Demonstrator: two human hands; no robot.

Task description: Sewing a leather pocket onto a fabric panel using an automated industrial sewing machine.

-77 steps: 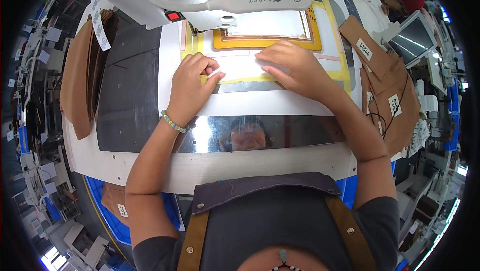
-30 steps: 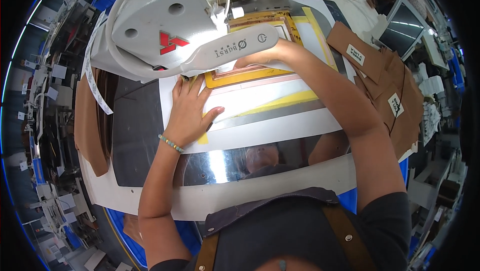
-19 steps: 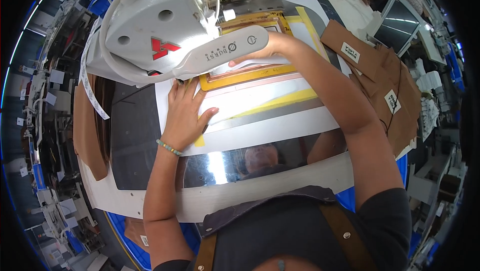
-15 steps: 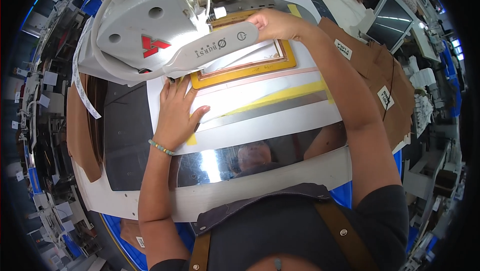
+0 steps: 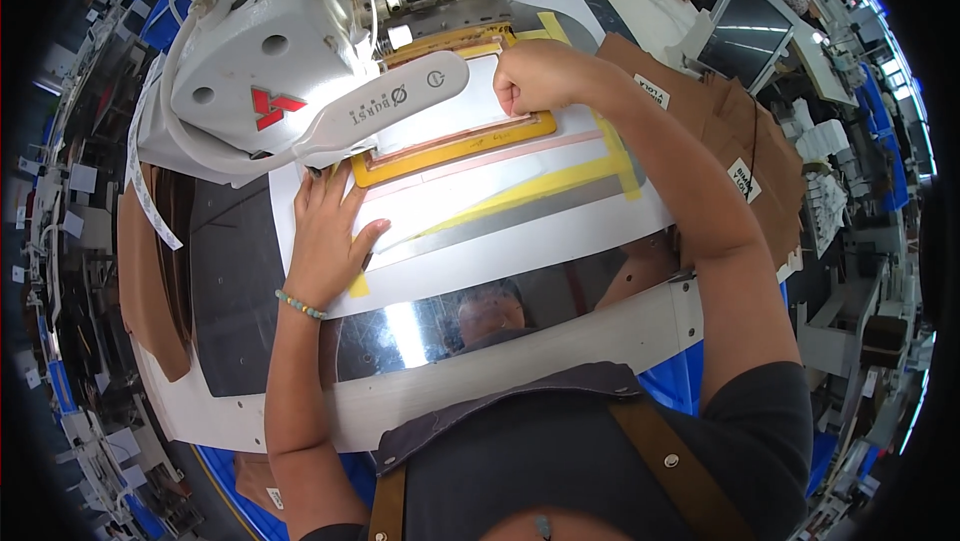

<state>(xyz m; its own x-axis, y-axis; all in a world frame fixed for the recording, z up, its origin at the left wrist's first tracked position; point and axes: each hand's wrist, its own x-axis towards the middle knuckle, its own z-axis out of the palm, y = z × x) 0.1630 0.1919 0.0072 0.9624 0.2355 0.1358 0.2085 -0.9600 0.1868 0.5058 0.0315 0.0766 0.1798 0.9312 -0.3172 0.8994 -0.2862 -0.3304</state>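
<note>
My left hand lies flat, fingers spread, on a white sheet marked with yellow tape on the machine table. My right hand is curled at the far right edge of an orange rectangular frame that holds a pale panel, its fingers pinching the frame's edge. The white sewing machine head with its long white arm hangs over the frame's left part and hides it.
Brown cardboard pieces with white labels lie to the right. A monitor stands at the far right. More brown pieces hang at the table's left edge. A shiny metal strip runs along the near side.
The view has swung so the machine head fills the upper left. My right hand went from flat on the sheet to the frame's far right edge. My left hand stayed flat on the sheet.
</note>
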